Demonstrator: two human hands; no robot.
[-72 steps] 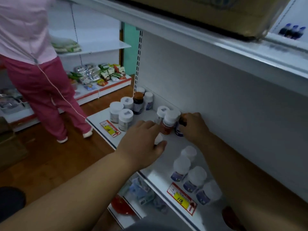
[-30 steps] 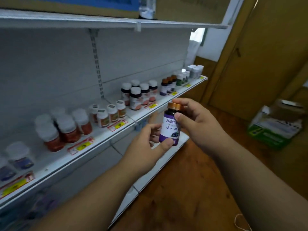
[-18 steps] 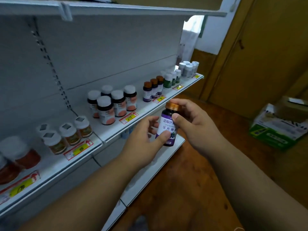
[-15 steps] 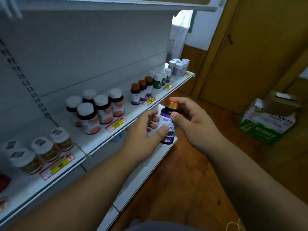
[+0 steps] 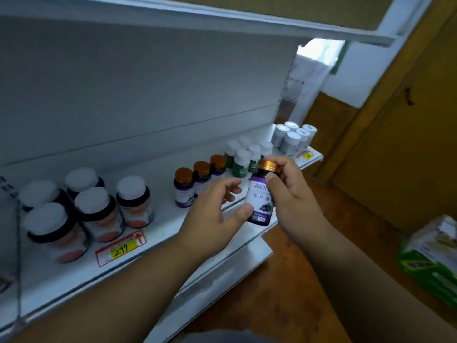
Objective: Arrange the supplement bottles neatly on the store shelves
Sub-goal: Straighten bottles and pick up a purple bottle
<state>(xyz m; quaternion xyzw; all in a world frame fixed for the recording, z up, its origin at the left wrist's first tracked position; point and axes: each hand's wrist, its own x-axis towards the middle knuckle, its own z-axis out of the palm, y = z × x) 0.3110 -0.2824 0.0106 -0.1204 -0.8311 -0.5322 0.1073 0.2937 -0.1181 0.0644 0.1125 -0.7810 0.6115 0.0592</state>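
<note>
A purple-labelled bottle [image 5: 260, 201] with a copper cap stands upright in the air just in front of the white shelf [image 5: 163, 233]. My right hand [image 5: 291, 201] grips it at the cap and shoulder. The thumb of my left hand [image 5: 212, 214] presses against its lower label, with the fingers spread behind it. On the shelf just beyond stand three matching copper-capped purple bottles [image 5: 184, 186] in a row. Left of them are several dark bottles with white caps and orange labels [image 5: 99, 214].
Green-labelled white-capped bottles [image 5: 241, 159] and several white bottles [image 5: 291, 139] fill the shelf's right end. A yellow price tag [image 5: 121, 247] sits on the shelf front. A lower shelf [image 5: 222, 271] juts out below. A green and white box [image 5: 435, 258] lies on the wooden floor, near a wooden door [image 5: 405, 134].
I took the purple bottle from a shelf section further left and carried it right along the shelf. The copper-capped purple bottles are now directly behind my hands.
</note>
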